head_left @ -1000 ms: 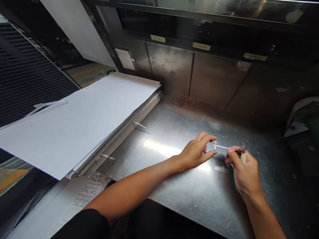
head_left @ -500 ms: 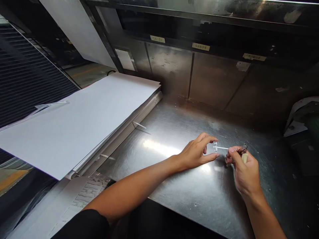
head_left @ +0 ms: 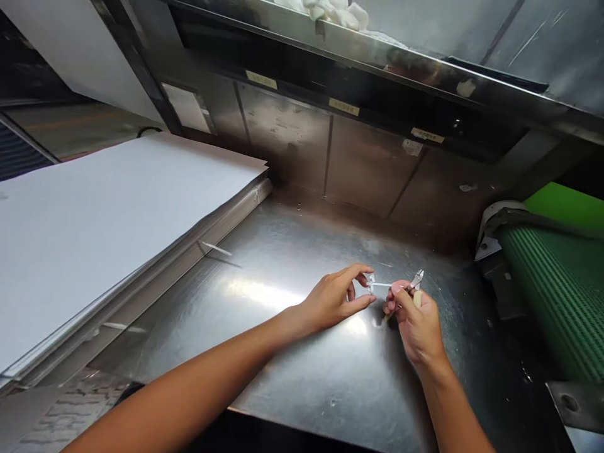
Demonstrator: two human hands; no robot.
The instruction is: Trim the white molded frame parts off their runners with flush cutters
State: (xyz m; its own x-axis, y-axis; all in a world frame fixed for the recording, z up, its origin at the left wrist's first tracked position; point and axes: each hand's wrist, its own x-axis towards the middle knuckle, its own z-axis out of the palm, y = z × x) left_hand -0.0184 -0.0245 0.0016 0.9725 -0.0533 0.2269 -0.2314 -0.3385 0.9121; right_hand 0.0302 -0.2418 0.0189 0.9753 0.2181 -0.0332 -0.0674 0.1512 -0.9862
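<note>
Head view: white plastic moulded part (head_left: 380, 285) is held above the steel bench top (head_left: 292, 264), between the hands, long axis running roughly left to right. Left hand (head_left: 330, 301) pinches its crossbar end in a narrow grip. Right hand (head_left: 418, 327) is nearer the thin stem's far end and closes around pale-handled side cutters (head_left: 417, 281), head pointing up, just right of the stem tip. Versus earlier: view has swung right, bringing green belt conveyor (head_left: 561, 289) into frame; hands-to-part layout is unchanged.
</note>
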